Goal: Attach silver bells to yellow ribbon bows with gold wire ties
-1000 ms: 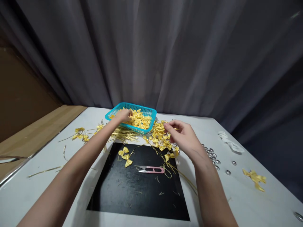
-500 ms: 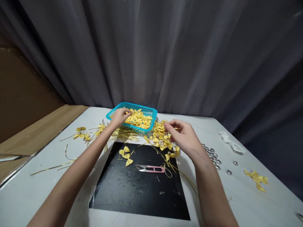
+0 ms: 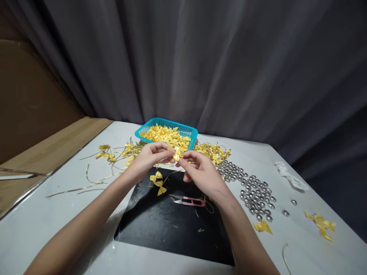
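Observation:
Above the far edge of the black mat (image 3: 172, 229), my two hands meet at a small yellow ribbon bow (image 3: 177, 153). My left hand (image 3: 153, 158) pinches it from the left, thumb and fingers closed. From the right, my right hand (image 3: 199, 168) grips its lower side with fingertips closed. Just behind stands a blue basket (image 3: 193, 134) holding many yellow bows (image 3: 163, 133). Below my hands, pink-handled thread snips (image 3: 190, 201) lie on the mat, with loose yellow bows (image 3: 159, 183) to their left.
Silver beads (image 3: 258, 194) are scattered right of the mat. Gold cords (image 3: 77, 189) lie at the left. More bows with cords (image 3: 212, 151) are heaped beside the basket. A white crumpled piece (image 3: 291, 176) and a yellow bow cluster (image 3: 321, 224) sit far right. A dark curtain hangs behind.
My left hand has come out of the basket toward the middle. My right hand has moved left from the heap, and both now hold one bow between them. The view has shifted slightly.

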`<state>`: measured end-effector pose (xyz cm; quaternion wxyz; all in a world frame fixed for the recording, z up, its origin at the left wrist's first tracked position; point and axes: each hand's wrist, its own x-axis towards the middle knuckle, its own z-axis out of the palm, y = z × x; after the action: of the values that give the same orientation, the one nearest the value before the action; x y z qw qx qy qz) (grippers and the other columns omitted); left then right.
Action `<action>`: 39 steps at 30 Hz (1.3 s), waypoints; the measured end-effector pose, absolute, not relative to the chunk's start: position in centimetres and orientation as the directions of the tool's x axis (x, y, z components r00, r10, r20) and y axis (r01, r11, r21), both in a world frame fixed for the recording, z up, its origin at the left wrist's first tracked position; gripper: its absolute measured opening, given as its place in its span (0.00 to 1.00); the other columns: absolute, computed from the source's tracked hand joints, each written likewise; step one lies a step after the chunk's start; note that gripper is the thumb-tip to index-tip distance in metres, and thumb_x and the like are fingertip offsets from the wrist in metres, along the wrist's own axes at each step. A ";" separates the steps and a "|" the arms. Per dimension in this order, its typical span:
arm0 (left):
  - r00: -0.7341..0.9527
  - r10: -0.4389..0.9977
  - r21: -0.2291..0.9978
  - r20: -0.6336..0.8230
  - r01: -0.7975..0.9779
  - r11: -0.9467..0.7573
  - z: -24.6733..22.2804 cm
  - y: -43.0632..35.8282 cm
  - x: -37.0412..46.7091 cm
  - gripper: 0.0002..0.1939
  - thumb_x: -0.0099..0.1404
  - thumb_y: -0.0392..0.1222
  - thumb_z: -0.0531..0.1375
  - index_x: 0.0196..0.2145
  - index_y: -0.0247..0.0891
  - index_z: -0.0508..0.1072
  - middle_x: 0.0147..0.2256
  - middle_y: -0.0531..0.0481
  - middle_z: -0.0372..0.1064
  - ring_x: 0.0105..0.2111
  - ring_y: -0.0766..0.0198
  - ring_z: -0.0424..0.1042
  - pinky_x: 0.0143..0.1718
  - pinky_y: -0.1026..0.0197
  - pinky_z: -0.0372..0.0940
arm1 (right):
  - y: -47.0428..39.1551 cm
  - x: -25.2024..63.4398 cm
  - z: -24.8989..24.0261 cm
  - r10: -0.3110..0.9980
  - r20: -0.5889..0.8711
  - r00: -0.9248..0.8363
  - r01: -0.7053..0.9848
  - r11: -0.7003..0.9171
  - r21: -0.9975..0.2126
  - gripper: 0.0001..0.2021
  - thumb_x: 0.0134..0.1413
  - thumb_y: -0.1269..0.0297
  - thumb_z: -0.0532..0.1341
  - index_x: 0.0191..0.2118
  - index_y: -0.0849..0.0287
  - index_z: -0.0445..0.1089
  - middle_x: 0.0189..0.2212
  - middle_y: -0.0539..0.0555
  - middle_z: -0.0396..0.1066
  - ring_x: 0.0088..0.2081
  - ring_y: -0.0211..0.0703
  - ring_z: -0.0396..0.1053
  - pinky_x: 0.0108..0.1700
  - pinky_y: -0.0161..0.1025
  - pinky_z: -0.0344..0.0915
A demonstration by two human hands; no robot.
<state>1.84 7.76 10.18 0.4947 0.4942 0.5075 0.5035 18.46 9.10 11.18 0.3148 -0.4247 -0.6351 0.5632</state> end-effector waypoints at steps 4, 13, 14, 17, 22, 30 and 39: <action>-0.043 0.999 0.998 0.007 -0.060 -0.010 10.3 7.5 2.2 0.12 0.50 0.43 0.67 0.30 0.37 0.70 0.24 0.55 0.72 0.26 0.68 0.72 0.33 0.65 0.65 | 8.9 18.0 11.0 0.900 -0.072 -0.429 0.067 -0.047 -0.997 0.13 0.56 0.55 0.56 0.32 0.62 0.64 0.31 0.50 0.70 0.15 0.25 0.61 0.20 0.28 0.61; 0.107 0.975 0.960 0.192 0.183 -0.210 10.9 6.6 2.0 0.21 0.57 0.45 0.64 0.47 0.40 0.66 0.41 0.49 0.69 0.38 0.64 0.70 0.39 0.62 0.65 | 9.7 18.7 10.0 0.911 0.135 -0.390 0.228 0.238 -0.944 0.06 0.54 0.65 0.56 0.35 0.61 0.67 0.28 0.49 0.67 0.19 0.29 0.60 0.20 0.31 0.58; 0.153 0.966 0.940 0.210 0.241 -0.243 11.1 6.5 1.9 0.19 0.59 0.45 0.62 0.48 0.41 0.67 0.43 0.48 0.69 0.40 0.63 0.70 0.39 0.62 0.65 | 9.7 18.9 10.1 0.896 0.149 -0.418 0.250 0.271 -0.930 0.07 0.55 0.64 0.56 0.36 0.61 0.68 0.28 0.49 0.67 0.20 0.30 0.60 0.21 0.31 0.58; 0.240 0.946 0.871 0.216 0.392 -0.298 11.7 6.3 1.6 0.11 0.63 0.45 0.59 0.42 0.40 0.73 0.42 0.48 0.71 0.41 0.62 0.71 0.38 0.63 0.66 | 9.5 19.4 10.5 0.871 0.155 -0.466 0.228 0.288 -0.930 0.07 0.57 0.64 0.56 0.41 0.59 0.65 0.29 0.48 0.66 0.23 0.31 0.61 0.23 0.31 0.58; 0.268 0.946 0.861 0.181 0.422 -0.284 12.2 6.0 1.1 0.13 0.65 0.49 0.56 0.37 0.39 0.74 0.37 0.49 0.74 0.38 0.61 0.72 0.36 0.62 0.65 | 9.3 20.2 11.5 0.801 0.216 -0.558 0.240 0.405 -0.882 0.05 0.59 0.64 0.56 0.39 0.57 0.65 0.29 0.47 0.64 0.26 0.31 0.60 0.25 0.31 0.56; 0.369 0.920 0.915 0.132 0.310 -0.256 12.2 6.0 0.8 0.11 0.64 0.47 0.57 0.39 0.38 0.72 0.44 0.46 0.71 0.44 0.59 0.70 0.41 0.59 0.66 | 9.3 20.9 12.1 0.696 0.219 -0.684 0.252 0.506 -0.825 0.07 0.61 0.63 0.55 0.36 0.58 0.69 0.27 0.47 0.65 0.24 0.31 0.57 0.25 0.31 0.52; 0.389 0.919 0.942 0.061 0.282 -0.182 11.8 6.4 0.1 0.06 0.59 0.43 0.63 0.33 0.38 0.74 0.32 0.51 0.72 0.32 0.67 0.70 0.33 0.65 0.65 | 9.3 21.3 12.2 0.676 0.162 -0.719 0.315 0.524 -0.792 0.07 0.56 0.62 0.60 0.36 0.58 0.74 0.21 0.45 0.63 0.20 0.30 0.50 0.23 0.32 0.48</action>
<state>0.06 6.37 11.84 0.4680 0.6893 0.4357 0.3404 21.34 9.33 12.23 0.2321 -0.2942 -0.8415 0.3892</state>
